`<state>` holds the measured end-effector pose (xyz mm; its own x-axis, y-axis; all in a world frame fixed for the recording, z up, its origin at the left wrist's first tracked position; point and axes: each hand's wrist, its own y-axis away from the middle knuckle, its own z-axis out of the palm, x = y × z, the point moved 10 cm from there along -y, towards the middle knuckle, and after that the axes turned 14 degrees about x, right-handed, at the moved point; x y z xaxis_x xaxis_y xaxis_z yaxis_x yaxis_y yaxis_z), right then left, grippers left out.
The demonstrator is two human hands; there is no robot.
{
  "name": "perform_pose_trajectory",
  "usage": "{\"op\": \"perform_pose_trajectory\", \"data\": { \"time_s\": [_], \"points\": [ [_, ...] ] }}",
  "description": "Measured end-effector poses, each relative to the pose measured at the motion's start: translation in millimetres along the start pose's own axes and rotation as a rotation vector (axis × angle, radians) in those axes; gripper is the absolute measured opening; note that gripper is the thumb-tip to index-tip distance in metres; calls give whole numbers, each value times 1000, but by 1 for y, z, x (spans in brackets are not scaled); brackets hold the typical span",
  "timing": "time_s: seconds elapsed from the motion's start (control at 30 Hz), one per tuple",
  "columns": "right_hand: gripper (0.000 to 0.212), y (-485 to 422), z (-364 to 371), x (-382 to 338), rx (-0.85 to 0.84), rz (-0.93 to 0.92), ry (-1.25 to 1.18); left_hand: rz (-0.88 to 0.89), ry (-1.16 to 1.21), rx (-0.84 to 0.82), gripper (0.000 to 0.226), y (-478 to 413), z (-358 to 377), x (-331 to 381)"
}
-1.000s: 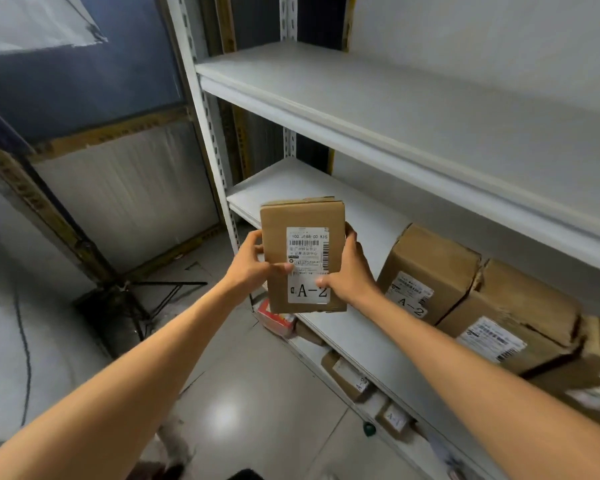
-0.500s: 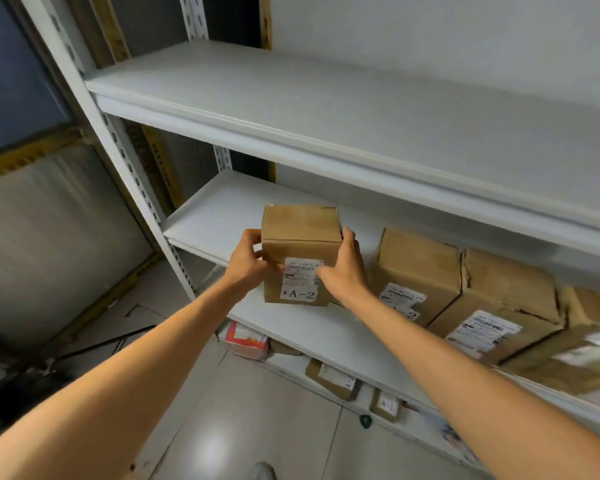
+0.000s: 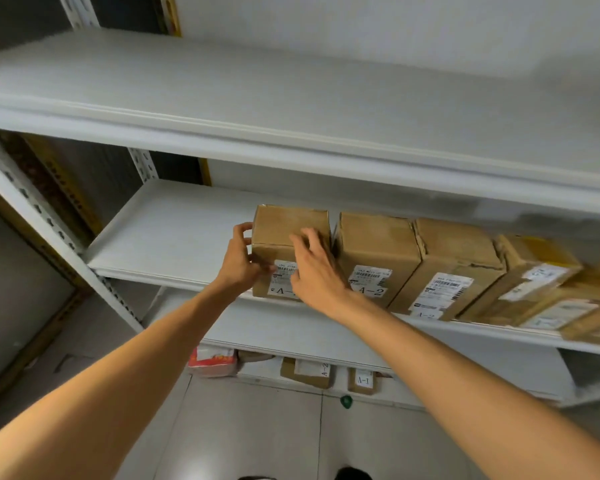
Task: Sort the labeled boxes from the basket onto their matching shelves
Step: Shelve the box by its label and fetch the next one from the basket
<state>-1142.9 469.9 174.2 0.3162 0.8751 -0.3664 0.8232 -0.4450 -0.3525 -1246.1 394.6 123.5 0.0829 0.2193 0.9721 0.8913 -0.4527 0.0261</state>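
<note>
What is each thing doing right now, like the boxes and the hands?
End box: upright on the middle shelf, closed, label facing out.
Next box: upright right beside it, closed, labelled A-2.
Left hand: at the end box's left edge, fingers curled; grip unclear.
Right hand: open, fingers spread over the end box's front.
</note>
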Motion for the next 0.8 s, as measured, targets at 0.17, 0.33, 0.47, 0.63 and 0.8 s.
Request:
{"op": "perform_pose_trajectory", "data": {
  "time_s": [0.17,0.33,0.47,0.63,0.8],
  "points": [
    [64,2,-7,4,-5,-15,23,-3,-23,-17,89,-1,14,0],
    [50,-7,-22,-24,61,-142,-52,-33,-185,31,82,2,-7,0],
    [43,-33,-17,-70,79,-190,-171,116,-406,190,58,1,-59,28],
    [41,-47,33,-140,-226,-327,-48,135,-947,163,49,20,-144,35],
    [48,-33,58,-217,-411,-559,-68,55,-1065,312,42,72,-230,43]
  ]
}}
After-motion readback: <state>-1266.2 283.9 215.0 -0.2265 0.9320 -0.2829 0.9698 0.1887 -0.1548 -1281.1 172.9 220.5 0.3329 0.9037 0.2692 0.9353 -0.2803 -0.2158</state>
